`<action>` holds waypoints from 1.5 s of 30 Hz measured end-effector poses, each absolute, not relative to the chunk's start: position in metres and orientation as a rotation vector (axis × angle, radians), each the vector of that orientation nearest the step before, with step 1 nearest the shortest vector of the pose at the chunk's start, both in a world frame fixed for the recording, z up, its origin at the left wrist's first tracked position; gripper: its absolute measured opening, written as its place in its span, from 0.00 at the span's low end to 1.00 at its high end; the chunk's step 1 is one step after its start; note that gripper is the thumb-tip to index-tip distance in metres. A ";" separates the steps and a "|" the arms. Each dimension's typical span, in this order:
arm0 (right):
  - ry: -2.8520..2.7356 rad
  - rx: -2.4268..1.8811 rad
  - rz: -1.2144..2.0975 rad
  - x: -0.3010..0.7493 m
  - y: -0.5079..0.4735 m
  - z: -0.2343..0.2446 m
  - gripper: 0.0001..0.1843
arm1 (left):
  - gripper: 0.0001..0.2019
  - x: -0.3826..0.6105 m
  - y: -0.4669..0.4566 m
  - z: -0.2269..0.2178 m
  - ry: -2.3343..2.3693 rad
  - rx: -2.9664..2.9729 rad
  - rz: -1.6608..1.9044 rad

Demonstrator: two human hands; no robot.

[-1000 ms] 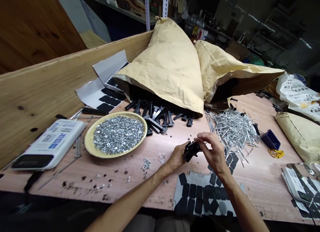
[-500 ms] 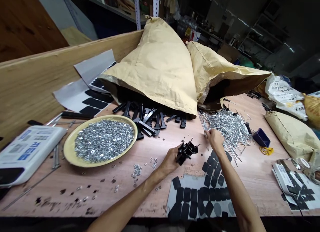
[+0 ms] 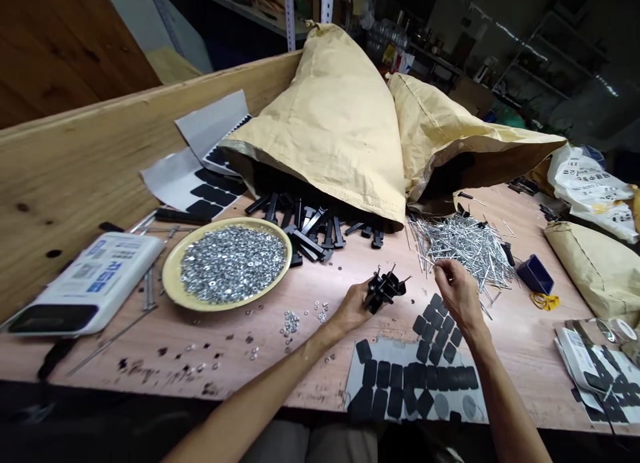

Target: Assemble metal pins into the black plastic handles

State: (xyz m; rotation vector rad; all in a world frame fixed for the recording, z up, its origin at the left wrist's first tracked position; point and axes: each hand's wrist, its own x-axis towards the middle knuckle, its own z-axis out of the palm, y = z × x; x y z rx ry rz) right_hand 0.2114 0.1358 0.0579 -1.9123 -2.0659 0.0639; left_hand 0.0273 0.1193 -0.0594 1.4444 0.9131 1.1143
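My left hand (image 3: 354, 306) is closed around a cluster of black plastic parts (image 3: 384, 290); several thin metal pins stick up out of it. To its right, my right hand (image 3: 459, 295) is pinched at the near left edge of a heap of long thin metal pins (image 3: 470, 246). A pin seems to show at its fingertips, partly lost against the heap. Below both hands lies a backing sheet (image 3: 395, 346) with black adhesive pads (image 3: 439, 378) on it.
A yellow bowl of small metal washers (image 3: 235, 266) stands left, by a white scale (image 3: 90, 283). Black plastic pieces (image 3: 313, 233) spill from a large paper sack (image 3: 345, 123). Another open sack (image 3: 440, 130) is beside it. A dark blue box (image 3: 536, 274) sits right of the pins.
The view has shifted, so the table appears farther right. My right hand has drawn back slightly from the pin heap toward me. The left hand keeps its hold on the black parts.
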 end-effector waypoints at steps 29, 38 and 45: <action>-1.882 -2.428 0.206 0.173 0.255 0.008 0.12 | 0.11 0.026 0.116 -0.059 0.921 1.335 1.067; -1.728 -2.300 0.309 0.183 0.223 0.036 0.17 | 0.13 0.020 0.118 -0.048 0.936 1.267 1.006; -1.554 -1.336 0.580 0.179 0.094 0.079 0.22 | 0.08 0.031 0.102 -0.027 0.974 1.185 1.010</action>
